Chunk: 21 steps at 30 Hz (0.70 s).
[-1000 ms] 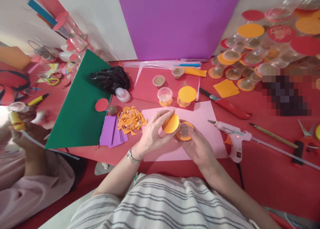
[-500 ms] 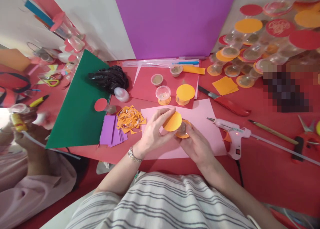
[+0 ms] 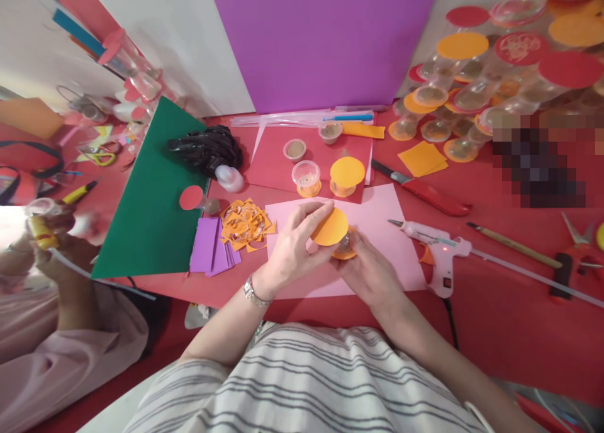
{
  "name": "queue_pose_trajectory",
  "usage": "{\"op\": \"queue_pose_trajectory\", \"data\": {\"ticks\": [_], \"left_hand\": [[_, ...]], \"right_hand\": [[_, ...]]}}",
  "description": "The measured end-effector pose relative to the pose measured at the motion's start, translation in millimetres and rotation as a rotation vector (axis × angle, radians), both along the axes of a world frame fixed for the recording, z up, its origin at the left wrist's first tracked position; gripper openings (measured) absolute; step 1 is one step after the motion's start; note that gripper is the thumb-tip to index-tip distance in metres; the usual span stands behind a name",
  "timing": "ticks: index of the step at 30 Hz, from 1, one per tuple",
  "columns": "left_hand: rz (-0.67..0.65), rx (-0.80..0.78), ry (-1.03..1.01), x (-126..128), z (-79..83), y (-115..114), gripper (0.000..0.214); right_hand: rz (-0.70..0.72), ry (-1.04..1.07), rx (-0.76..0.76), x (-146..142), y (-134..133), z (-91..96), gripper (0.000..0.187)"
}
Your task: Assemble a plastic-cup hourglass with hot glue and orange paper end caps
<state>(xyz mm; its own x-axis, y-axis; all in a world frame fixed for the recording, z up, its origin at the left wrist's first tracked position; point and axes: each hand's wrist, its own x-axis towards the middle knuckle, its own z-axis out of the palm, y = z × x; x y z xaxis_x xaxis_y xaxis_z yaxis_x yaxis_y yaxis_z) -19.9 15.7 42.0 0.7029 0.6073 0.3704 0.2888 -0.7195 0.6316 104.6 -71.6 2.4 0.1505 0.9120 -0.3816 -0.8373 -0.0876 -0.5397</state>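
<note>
My left hand [image 3: 295, 247] pinches an orange paper circle [image 3: 329, 226] by its edge and holds it over a small clear plastic cup [image 3: 346, 247] with an orange base. My right hand [image 3: 372, 272] grips that cup from below and from the right. Both hands hover above a pink paper sheet [image 3: 382, 222] on the red table. The circle covers most of the cup's mouth, leaning on it at a slant. Just beyond the sheet stand a cup topped with an orange circle [image 3: 346, 175] and an open clear cup [image 3: 306, 177].
A white glue gun [image 3: 436, 253] lies right of the pink sheet, a red-handled cutter [image 3: 425, 194] behind it. Orange scraps [image 3: 245, 222], purple paper pieces [image 3: 210, 250] and a green sheet [image 3: 155, 194] lie left. Several capped cups [image 3: 472, 87] crowd the far right. Another person's hands [image 3: 47, 238] work at the left edge.
My left hand has brought the orange circle rightward and lower, from beside the cup to over its mouth. The right hand keeps hold of the cup.
</note>
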Motion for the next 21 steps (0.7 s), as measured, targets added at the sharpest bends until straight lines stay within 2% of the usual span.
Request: {"op": "queue_pose_trajectory", "data": {"ticks": [3,8,10,15,21], "left_hand": [[-0.010,-0.037,-0.008,2.0,-1.4,0.2,0.065],[-0.042,-0.192,-0.106,5.8,-8.3,-0.6,0.099],[-0.053,-0.254,-0.141,5.7,-12.4,0.1,0.102],[-0.073,-0.320,-0.156,1.6,-19.7,4.0,0.083],[-0.004,-0.342,-0.128,-0.2,-16.2,3.2,0.049]], "right_hand": [[0.034,0.030,0.010,1.5,0.1,-0.2,0.027],[0.057,0.122,-0.022,5.2,-0.2,-2.3,0.034],[0.066,0.153,-0.042,6.5,0.1,-2.2,0.033],[0.075,0.222,0.010,8.7,0.6,3.4,0.028],[0.062,0.261,-0.002,10.6,-1.3,5.3,0.030]]}}
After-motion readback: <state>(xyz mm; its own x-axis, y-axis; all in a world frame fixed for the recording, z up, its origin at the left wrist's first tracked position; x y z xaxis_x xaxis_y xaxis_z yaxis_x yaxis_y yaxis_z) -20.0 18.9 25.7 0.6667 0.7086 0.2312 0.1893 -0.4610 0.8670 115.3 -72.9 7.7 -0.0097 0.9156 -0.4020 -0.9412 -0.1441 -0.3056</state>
